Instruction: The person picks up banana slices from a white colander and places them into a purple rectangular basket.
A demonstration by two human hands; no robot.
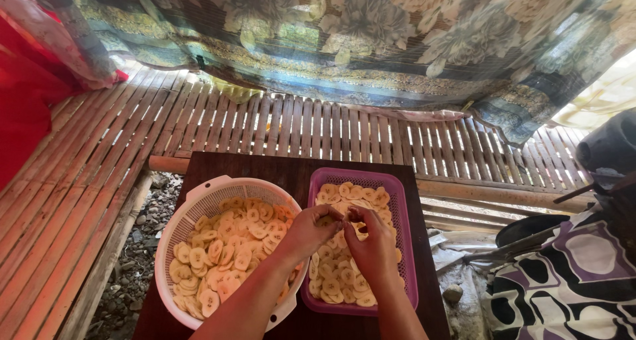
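A round white colander [177, 228] full of yellow banana slices [225, 254] sits at the left of a dark wooden table [265, 164]. Beside it on the right stands a rectangular purple basket [402, 207] holding more slices [344, 277]. My left hand [310, 232] and my right hand [371, 244] meet over the middle of the purple basket, fingertips pinched together on a slice between them. Both forearms come in from the bottom edge.
A slatted bamboo platform [86, 174] runs along the left and behind the table. A flower-patterned cloth [371, 42] hangs at the back, red fabric [23, 108] at the far left. Gravel [132, 260] lies below left. A patterned purple-and-white cloth [570, 280] and dark metal objects [609, 154] are at the right.
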